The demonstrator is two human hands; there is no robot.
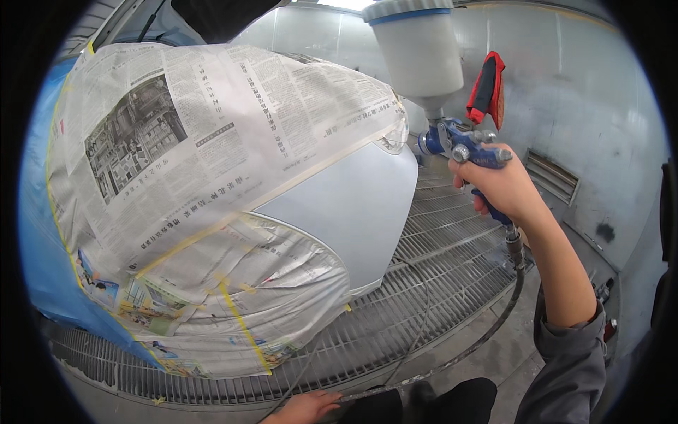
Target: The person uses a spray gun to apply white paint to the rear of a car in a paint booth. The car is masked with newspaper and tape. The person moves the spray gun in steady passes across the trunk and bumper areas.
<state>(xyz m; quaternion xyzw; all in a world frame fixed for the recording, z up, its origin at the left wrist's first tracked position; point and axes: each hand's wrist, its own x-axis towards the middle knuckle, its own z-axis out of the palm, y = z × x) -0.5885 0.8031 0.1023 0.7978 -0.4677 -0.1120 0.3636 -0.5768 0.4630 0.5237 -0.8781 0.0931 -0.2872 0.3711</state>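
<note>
My right hand is closed round the grip of a blue spray gun with a large whitish paint cup on top. Its nozzle faces left, toward the front corner of a car. There a bare light grey-blue body panel shows between sheets of newspaper masking. From the gun's handle a dark air hose curves down and back to my left hand at the lower edge. The left fingers are closed on that hose, partly cut off by the picture's rim.
Blue sheeting covers the car's left part, held by yellow tape. Metal floor grating runs round the car, with a thin line lying across it. A red and black cloth hangs on the grey booth wall.
</note>
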